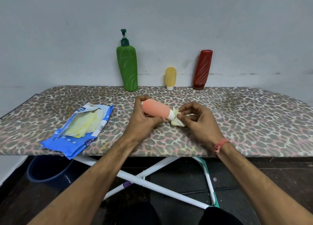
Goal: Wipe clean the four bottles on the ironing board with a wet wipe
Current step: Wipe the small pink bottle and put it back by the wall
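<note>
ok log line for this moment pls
left hand: holds pink bottle | right hand: wipe on cap | green, yellow, red bottles: standing at wall

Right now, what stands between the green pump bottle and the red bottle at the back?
Only the small yellow bottle, cap down, apart from the green pump bottle and red bottle, in the head view.

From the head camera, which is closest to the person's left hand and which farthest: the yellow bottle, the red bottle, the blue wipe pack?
From the left hand:
1. Yellow bottle, standing behind it, slightly right.
2. Blue wipe pack, lying to its left.
3. Red bottle, back right against the wall.
The first two are nearly tied.
</note>
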